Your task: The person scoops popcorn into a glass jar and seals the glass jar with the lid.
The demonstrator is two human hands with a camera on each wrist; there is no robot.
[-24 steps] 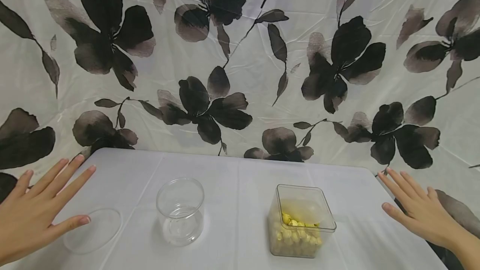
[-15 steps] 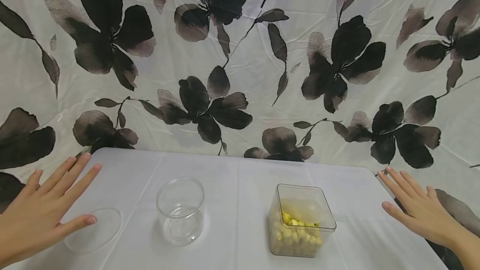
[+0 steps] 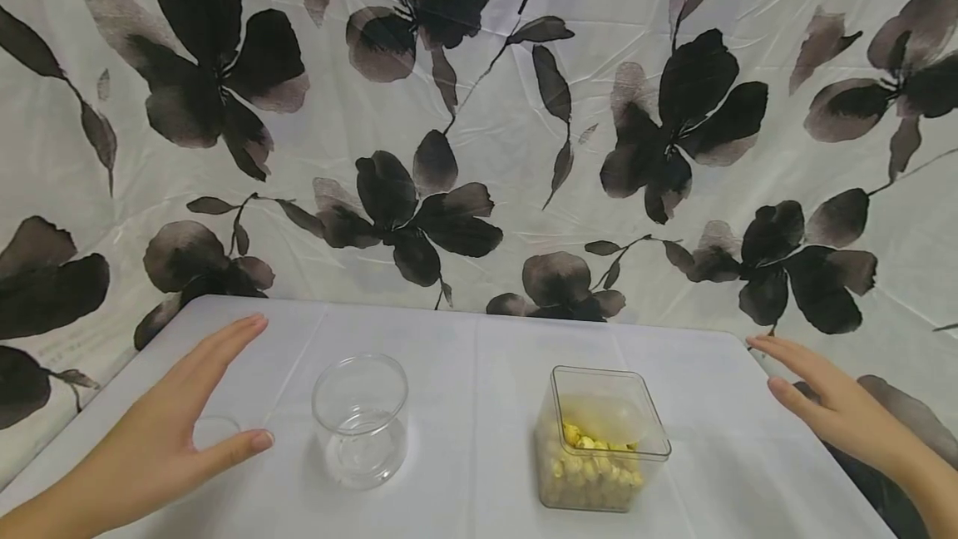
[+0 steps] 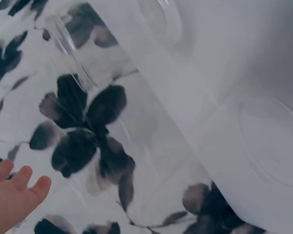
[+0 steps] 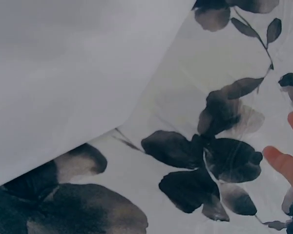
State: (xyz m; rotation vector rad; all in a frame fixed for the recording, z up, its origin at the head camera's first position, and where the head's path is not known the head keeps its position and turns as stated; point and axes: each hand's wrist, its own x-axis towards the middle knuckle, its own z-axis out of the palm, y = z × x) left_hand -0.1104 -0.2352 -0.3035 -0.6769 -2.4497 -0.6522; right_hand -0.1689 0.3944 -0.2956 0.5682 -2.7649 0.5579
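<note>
Your left hand (image 3: 165, 431), thumb spread from straight fingers, holds nothing near the tabletop's (image 3: 464, 472) left edge; your right hand (image 3: 846, 406), likewise spread and empty, is at its right edge. Between them, the round jar (image 3: 361, 427) and square container (image 3: 602, 410) stand upright, the latter presumably to retain its yellow pieces (image 3: 595, 466). The left-wrist view exposes the clear disc (image 4: 276, 141), largely hand-covered in the head view.

The space behind the bench (image 3: 441, 506) is filled by a pale, creased sheet (image 3: 516, 148), printed with dark grey and brownish flowers (image 3: 699, 98) and slender leaves (image 3: 552, 86). The bench top is covered in plain white, crossed by straight fold lines (image 3: 475, 406) and rounded at its far corners. Everything is softly lit.
</note>
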